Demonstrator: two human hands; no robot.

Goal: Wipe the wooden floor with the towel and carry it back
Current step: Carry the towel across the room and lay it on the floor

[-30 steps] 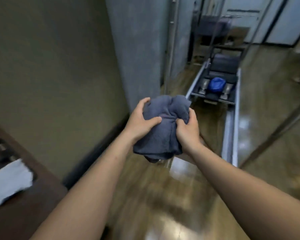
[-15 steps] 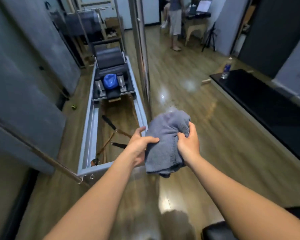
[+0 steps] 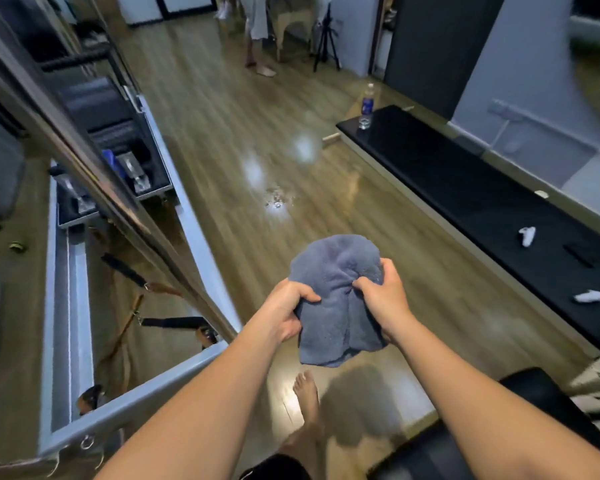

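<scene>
The bunched blue-grey terry towel has been carried rightwards, clear of the grey metal-framed exercise machine, and is held in the air above the glossy wooden floor. It is gripped by the curled left hand and pinched by the right hand, short of scattered water drops.

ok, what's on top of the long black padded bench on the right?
A clear plastic water bottle with a blue label stands at the black bench's far end; two small white crumpled pieces lie nearer. Its near end runs out of frame.
</scene>
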